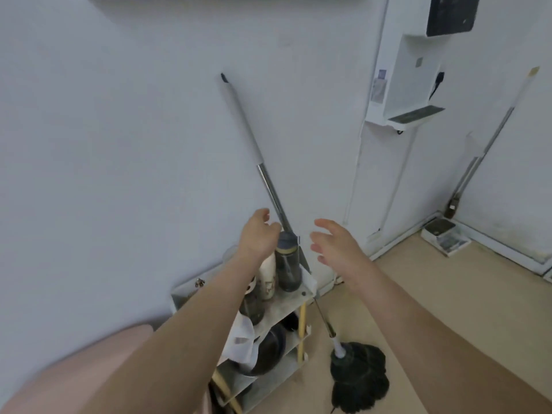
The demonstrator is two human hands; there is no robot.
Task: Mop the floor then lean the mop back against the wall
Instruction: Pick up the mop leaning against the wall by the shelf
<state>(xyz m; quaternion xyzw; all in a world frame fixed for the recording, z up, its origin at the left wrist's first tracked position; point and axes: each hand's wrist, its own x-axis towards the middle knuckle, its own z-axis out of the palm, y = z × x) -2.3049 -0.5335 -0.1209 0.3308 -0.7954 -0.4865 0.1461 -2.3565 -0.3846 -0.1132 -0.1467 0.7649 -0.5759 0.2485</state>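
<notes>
A mop leans against the white wall (119, 144): its handle (248, 127) has a grey grip and a metal shaft, and its top end touches the wall. The dark stringy mop head (360, 380) rests on the beige floor (448, 309) beside a small shelf. My left hand (258, 234) hovers just left of the shaft, fingers apart and empty. My right hand (336, 245) is a little to the right of the shaft, open and holding nothing. Neither hand touches the mop.
A small white shelf unit (286, 303) with bottles, a dark bottle (288, 264) and a pan stands against the wall below my hands. A white wall dispenser (409, 85) hangs at the right. Another long-handled tool (484, 150) leans in the right corner near a small box (445, 237).
</notes>
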